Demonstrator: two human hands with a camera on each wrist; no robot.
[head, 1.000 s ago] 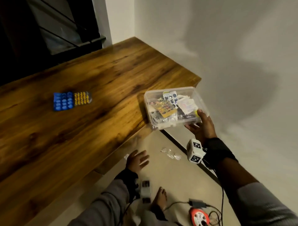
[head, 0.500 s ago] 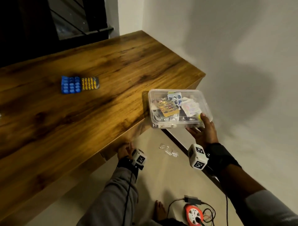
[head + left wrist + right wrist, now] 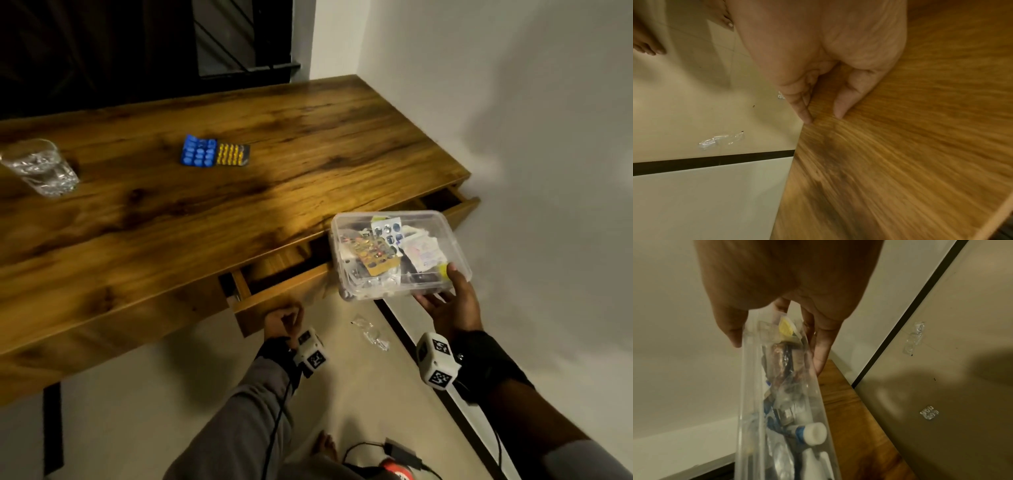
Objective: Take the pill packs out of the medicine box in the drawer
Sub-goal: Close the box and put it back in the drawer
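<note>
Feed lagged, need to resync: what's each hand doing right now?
Left hand: grips the lower edge of the drawer front, drawer partly open.
Right hand: holds the clear medicine box, thumb on its lid, fingers underneath.

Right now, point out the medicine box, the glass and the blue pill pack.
medicine box (image 3: 455, 250): head view, right wall.
glass (image 3: 41, 169): head view, its side.
blue pill pack (image 3: 198, 156): head view, its middle.

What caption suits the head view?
Right hand holds medicine box above open drawer; pill packs lie on the desk.
</note>
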